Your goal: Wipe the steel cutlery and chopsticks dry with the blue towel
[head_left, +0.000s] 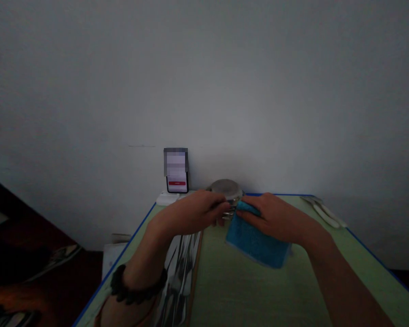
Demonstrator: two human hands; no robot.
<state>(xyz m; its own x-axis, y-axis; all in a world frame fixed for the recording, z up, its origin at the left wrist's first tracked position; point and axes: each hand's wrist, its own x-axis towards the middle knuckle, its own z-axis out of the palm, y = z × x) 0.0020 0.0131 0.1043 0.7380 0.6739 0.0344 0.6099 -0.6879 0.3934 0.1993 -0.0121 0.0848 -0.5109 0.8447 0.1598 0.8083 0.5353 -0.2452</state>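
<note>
My left hand [204,209], with a dark bead bracelet on its wrist, is closed on a shiny metal fork [229,212]. Only its prong-like end shows between my hands, slightly blurred; the rest is hidden by my fingers. In my right hand [267,215] is a blue cloth [259,240], gripped at its top edge against the fork, its lower part hanging over the green tabletop [245,290]. Right behind my hands stands a round metal container [226,187]. Beneath my left forearm lies a tray with several metal utensils [179,268].
A phone [177,175] with a lit screen leans upright by the wall, near a white object [167,198]. White-handled utensils [327,214] with metal ends lie at the back right. The table has a blue edge and meets the grey wall [259,91].
</note>
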